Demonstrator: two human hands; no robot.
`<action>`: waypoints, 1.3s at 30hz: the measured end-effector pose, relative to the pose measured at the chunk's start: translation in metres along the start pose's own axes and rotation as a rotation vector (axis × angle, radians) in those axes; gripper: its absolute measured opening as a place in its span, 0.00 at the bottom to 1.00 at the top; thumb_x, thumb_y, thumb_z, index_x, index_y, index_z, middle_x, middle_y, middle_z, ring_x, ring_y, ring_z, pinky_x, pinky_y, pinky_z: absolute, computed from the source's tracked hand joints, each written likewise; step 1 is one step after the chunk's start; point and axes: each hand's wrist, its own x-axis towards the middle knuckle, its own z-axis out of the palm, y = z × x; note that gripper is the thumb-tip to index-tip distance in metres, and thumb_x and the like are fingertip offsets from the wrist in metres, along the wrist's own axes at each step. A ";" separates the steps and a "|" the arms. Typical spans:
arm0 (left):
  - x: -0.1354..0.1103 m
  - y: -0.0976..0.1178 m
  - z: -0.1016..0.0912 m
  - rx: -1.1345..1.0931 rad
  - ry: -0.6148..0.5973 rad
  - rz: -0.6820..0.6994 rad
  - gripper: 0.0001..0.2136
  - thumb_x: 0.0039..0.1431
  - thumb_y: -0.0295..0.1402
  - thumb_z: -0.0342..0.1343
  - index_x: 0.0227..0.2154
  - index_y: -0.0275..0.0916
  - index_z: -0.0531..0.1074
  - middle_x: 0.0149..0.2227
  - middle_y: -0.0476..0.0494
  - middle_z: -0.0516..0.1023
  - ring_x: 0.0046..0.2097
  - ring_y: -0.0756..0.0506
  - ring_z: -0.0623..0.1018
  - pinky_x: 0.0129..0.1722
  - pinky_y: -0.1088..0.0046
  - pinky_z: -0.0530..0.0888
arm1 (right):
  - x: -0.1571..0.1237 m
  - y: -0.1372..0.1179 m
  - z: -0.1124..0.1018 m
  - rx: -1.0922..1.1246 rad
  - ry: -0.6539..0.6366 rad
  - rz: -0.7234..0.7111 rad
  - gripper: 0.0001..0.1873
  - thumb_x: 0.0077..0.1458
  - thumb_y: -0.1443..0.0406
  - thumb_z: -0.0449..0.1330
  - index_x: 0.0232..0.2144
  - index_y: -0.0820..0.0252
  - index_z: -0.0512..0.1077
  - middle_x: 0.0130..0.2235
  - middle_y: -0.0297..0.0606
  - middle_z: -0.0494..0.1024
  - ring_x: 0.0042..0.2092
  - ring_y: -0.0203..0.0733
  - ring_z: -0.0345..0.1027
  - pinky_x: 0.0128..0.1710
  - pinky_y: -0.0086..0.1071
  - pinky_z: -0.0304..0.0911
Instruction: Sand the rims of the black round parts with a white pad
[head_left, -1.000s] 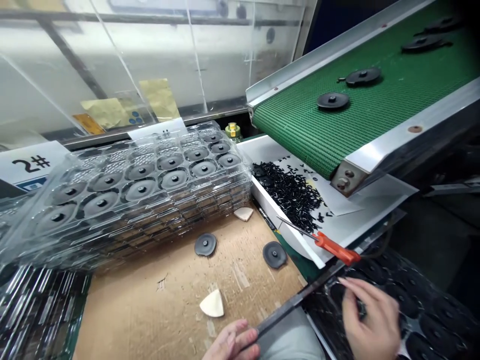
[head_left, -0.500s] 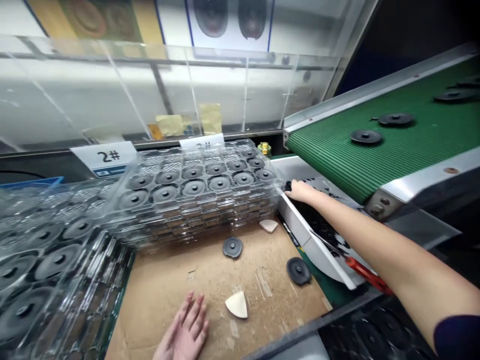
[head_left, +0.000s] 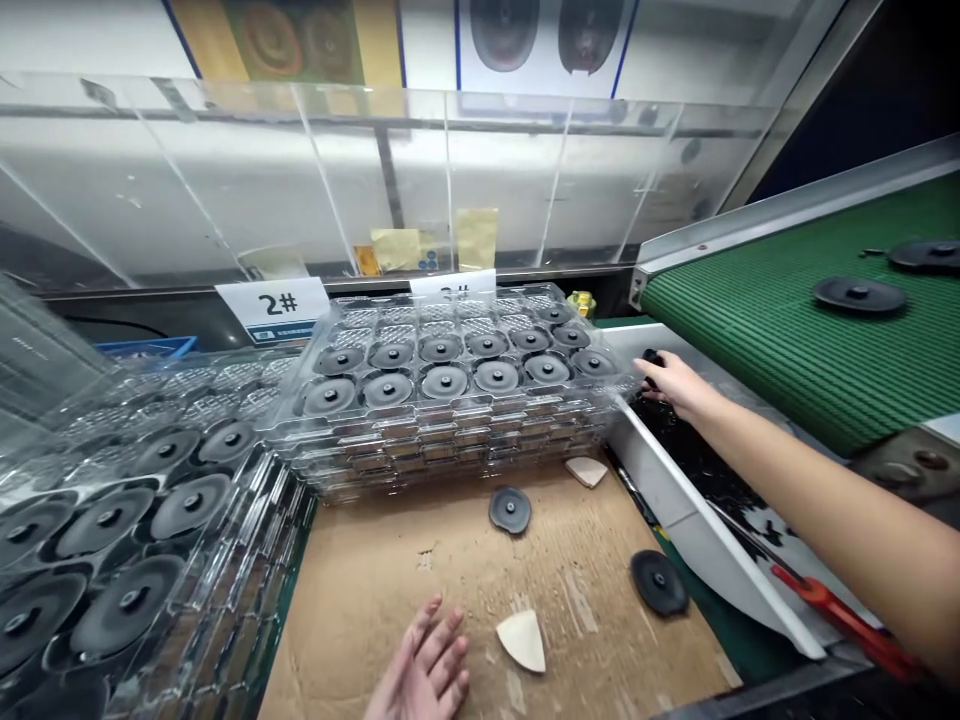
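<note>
My right hand [head_left: 673,383] reaches far forward over the white tray [head_left: 686,510] under the conveyor, fingers closed on a small black disc [head_left: 651,358]. My left hand [head_left: 426,668] lies flat with fingers spread on the cardboard sheet [head_left: 390,600], empty. A stack of clear blister trays [head_left: 457,385] filled with black round discs stands just left of the right hand. Two loose black discs, one at the middle [head_left: 510,509] and one at the right [head_left: 658,582], lie on the cardboard.
A green conveyor belt [head_left: 780,330] at the right carries more black discs. Another stack of clear trays [head_left: 127,520] fills the left. Cream wedges [head_left: 523,640] lie on the cardboard. A red-handled tool [head_left: 840,615] rests on the white tray, among black scraps. A "2#" sign [head_left: 274,305] stands behind.
My right arm went from the near right corner out to the white tray and closed on a black disc. My left hand let go of the bar and flattened on the cardboard. The view panned left.
</note>
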 end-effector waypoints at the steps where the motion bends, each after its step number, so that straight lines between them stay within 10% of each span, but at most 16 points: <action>1: 0.000 0.001 0.002 -0.005 0.011 -0.006 0.19 0.63 0.23 0.44 0.47 0.53 0.73 0.50 0.49 0.77 0.48 0.47 0.78 0.48 0.67 0.74 | -0.011 0.001 -0.004 0.047 0.000 0.012 0.17 0.61 0.61 0.56 0.50 0.62 0.66 0.48 0.42 0.71 0.44 0.42 0.69 0.42 0.41 0.69; 10: -0.005 -0.005 0.030 -0.047 0.266 0.048 0.12 0.55 0.37 0.58 0.42 0.46 0.76 0.44 0.43 0.80 0.41 0.45 0.79 0.42 0.67 0.75 | -0.180 0.021 -0.049 0.303 0.086 -0.303 0.31 0.45 0.55 0.65 0.51 0.45 0.63 0.54 0.41 0.69 0.57 0.53 0.62 0.60 0.44 0.56; 15: -0.014 -0.037 0.070 0.452 0.370 0.413 0.17 0.52 0.36 0.61 0.45 0.45 0.73 0.51 0.40 0.76 0.51 0.41 0.75 0.51 0.66 0.71 | -0.272 0.024 0.012 0.689 -0.425 -0.151 0.24 0.46 0.58 0.67 0.45 0.47 0.64 0.54 0.43 0.71 0.51 0.52 0.69 0.45 0.40 0.70; 20: -0.028 -0.077 0.085 0.890 0.274 0.831 0.26 0.54 0.30 0.58 0.57 0.46 0.62 0.60 0.38 0.66 0.61 0.38 0.65 0.60 0.59 0.63 | -0.338 -0.001 0.080 1.168 -0.499 0.106 0.33 0.47 0.53 0.67 0.53 0.45 0.61 0.59 0.40 0.66 0.60 0.48 0.59 0.57 0.39 0.59; 27: -0.040 -0.086 0.093 0.539 0.417 0.918 0.26 0.49 0.32 0.63 0.53 0.51 0.67 0.58 0.42 0.69 0.57 0.38 0.70 0.54 0.61 0.71 | -0.369 -0.008 0.097 1.195 -0.625 0.115 0.37 0.45 0.53 0.68 0.55 0.44 0.59 0.63 0.38 0.60 0.62 0.46 0.54 0.56 0.34 0.61; 39: -0.056 -0.065 0.112 0.340 0.582 0.616 0.22 0.44 0.28 0.66 0.45 0.51 0.75 0.53 0.46 0.75 0.60 0.38 0.66 0.62 0.60 0.59 | -0.361 -0.006 0.100 1.098 -0.770 0.032 0.37 0.47 0.53 0.66 0.57 0.47 0.56 0.62 0.43 0.59 0.65 0.51 0.45 0.61 0.46 0.52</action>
